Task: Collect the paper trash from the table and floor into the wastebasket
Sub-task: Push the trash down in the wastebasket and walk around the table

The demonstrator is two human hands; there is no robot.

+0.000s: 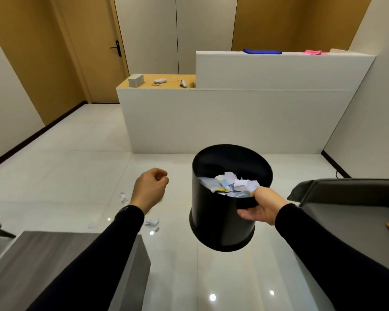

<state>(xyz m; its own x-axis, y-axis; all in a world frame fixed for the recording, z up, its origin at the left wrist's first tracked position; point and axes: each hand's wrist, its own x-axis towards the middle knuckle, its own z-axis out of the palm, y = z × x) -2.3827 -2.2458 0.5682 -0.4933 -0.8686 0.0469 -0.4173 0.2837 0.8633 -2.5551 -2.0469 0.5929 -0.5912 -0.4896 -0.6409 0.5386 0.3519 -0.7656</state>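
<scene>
Head view shows me holding the wastebasket (220, 207) off the floor (65, 167) with my right hand (262, 206), thumb hooked over the near rim and fingers wrapped around the outer wall, so the black bin hangs tilted toward me. Crumpled paper (230, 184), mostly white with bits of pale blue and yellow, already fills its bottom. My left hand (149, 187) hovers out in front, fingers curled loosely into a near fist; I see nothing held in it, though the palm is turned away, so I cannot be sure. Several small paper scraps (152, 222) lie on the glossy tiles just beyond the corner of the grey table (43, 254), with another scrap (122, 197) a little farther out to the left. The part of the table top I can see looks bare, so I judge the table portion done and the floor pickup under way. The next move, as I read it, calls for lowering the bin near those scraps, then bending and opening the left hand to pinch each piece off the slick tile and drop it in. The scraps are thin and flat, so they may need a fingernail edge to lift. I can read no brand, label or writing anywhere; print on the trash is too small.
</scene>
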